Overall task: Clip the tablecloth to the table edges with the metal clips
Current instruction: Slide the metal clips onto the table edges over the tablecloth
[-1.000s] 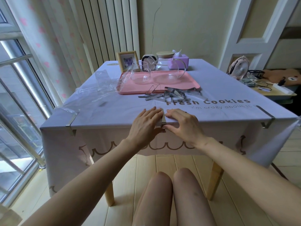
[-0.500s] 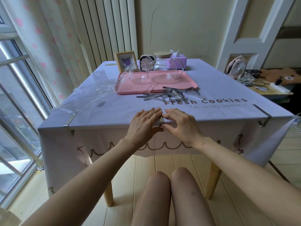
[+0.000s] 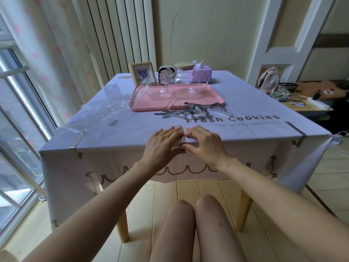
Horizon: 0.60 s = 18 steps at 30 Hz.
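Observation:
A pale lilac tablecloth (image 3: 132,129) printed "Fresh Cookies" covers the table. At the middle of the near edge a metal clip (image 3: 182,140) shows as a thin strip between my hands. My left hand (image 3: 163,143) lies over the edge on its left, fingers on top and thumb below. My right hand (image 3: 204,144) pinches it from the right, fingers curled on top. One fitted clip (image 3: 75,147) sits on the near left corner and another fitted clip (image 3: 299,137) on the near right corner. A pile of spare clips (image 3: 190,111) lies mid-table.
A pink tray (image 3: 143,106) with glass cups stands behind the pile. Crumpled clear plastic (image 3: 105,102) lies at the left. A picture frame (image 3: 140,72), a glass jar and a tissue box (image 3: 201,74) line the far edge. A side table with a fan (image 3: 269,81) is on the right.
Both hands stay on the clip at the near edge. Only the view has shifted slightly.

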Each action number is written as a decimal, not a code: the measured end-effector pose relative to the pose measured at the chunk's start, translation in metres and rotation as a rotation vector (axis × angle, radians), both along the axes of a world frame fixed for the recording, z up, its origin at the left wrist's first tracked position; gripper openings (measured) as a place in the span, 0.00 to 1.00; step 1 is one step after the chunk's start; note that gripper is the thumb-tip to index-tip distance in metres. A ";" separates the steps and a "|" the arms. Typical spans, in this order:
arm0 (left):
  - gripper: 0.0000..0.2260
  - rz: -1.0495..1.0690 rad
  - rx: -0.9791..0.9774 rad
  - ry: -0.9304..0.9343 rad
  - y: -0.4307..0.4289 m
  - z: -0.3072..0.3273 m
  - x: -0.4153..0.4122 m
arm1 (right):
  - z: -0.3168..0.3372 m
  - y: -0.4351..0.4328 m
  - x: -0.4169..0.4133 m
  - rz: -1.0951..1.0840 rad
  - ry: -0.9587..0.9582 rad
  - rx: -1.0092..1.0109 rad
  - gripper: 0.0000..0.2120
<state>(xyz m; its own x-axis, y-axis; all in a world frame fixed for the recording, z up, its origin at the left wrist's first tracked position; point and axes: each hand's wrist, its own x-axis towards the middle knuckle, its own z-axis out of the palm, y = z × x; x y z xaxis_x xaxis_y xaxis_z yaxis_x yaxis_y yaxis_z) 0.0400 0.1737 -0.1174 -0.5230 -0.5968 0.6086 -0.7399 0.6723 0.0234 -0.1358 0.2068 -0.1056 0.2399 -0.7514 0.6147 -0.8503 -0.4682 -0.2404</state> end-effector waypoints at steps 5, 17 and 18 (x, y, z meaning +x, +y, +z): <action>0.29 -0.020 0.083 -0.055 0.001 0.005 0.003 | 0.001 -0.002 -0.002 -0.009 -0.008 0.037 0.17; 0.20 0.075 0.323 -0.036 -0.015 0.047 -0.026 | 0.036 -0.031 -0.041 -0.131 -0.077 0.130 0.07; 0.17 0.091 0.333 -0.031 -0.019 0.048 -0.029 | 0.037 -0.041 -0.046 -0.170 -0.049 0.182 0.10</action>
